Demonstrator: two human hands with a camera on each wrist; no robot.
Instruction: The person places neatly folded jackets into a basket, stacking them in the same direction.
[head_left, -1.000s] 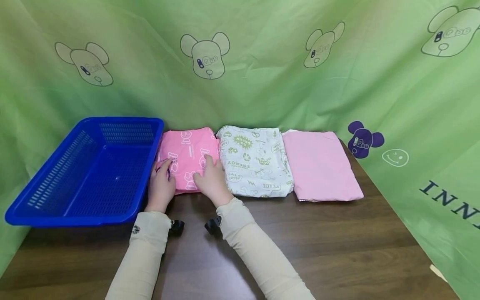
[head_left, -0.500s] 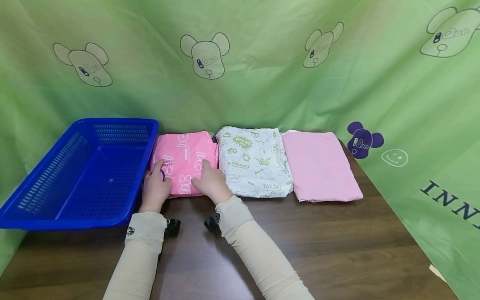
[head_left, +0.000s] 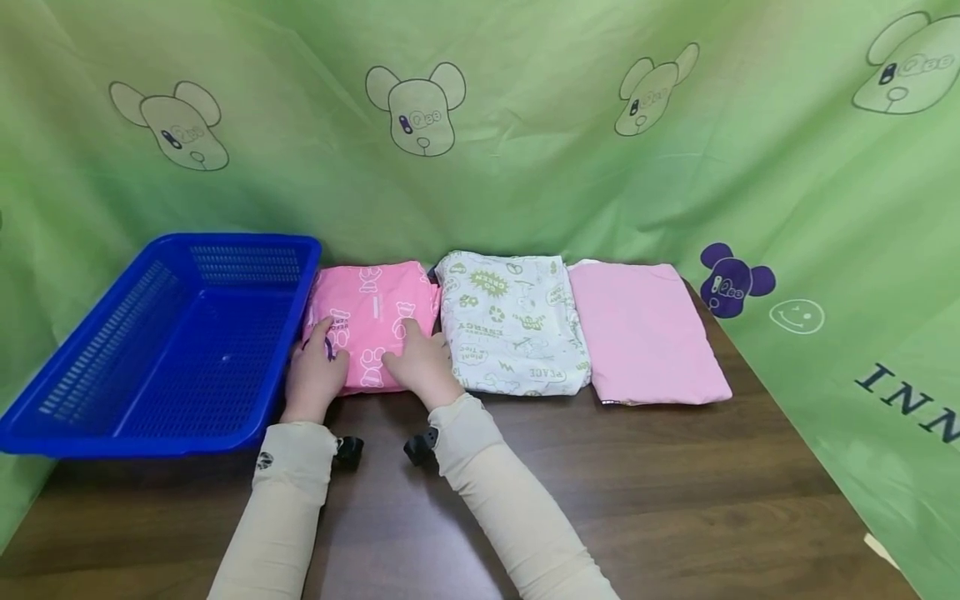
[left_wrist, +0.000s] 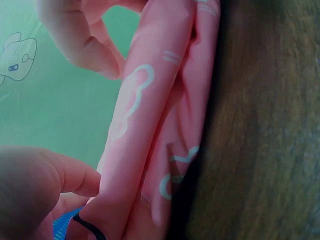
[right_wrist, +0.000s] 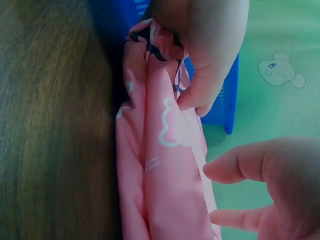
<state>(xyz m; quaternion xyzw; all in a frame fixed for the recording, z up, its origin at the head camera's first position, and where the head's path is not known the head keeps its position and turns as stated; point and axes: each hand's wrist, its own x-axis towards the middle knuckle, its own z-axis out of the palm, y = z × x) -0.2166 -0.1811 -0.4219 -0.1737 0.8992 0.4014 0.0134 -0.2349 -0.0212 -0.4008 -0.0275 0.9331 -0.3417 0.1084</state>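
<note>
Pink printed cloth: a bright pink folded cloth (head_left: 375,323) with white bear outlines lies on the table between the two grips, probably held from both ends so its folds stay together.
Left grip: the left grip (head_left: 315,379) (a bare hand) grasps the cloth's left end, fingers bent round the edge and thumb on top.
Right grip: the right grip (head_left: 422,365) grasps the opposite end likewise, thumb on top, other fingers down the side; how firmly, I cannot tell.
Blue basket: a slotted basket (head_left: 150,443) with nothing visible inside stands just left of the left grip, perhaps set there to be within easy reach.
White cloth: a folded white cloth (head_left: 510,325) with green print lies just right of the right grip.
Plain pink cloth: a paler pink folded cloth (head_left: 647,333) lies farther right, beyond the white one; the row seems laid out so each piece stays separate.
Table: brown wood-grain table (head_left: 645,492) beneath and in front of both grips.
Green curtain: a green curtain (head_left: 525,200) with cartoon bear heads hangs behind the grips and down the right.
</note>
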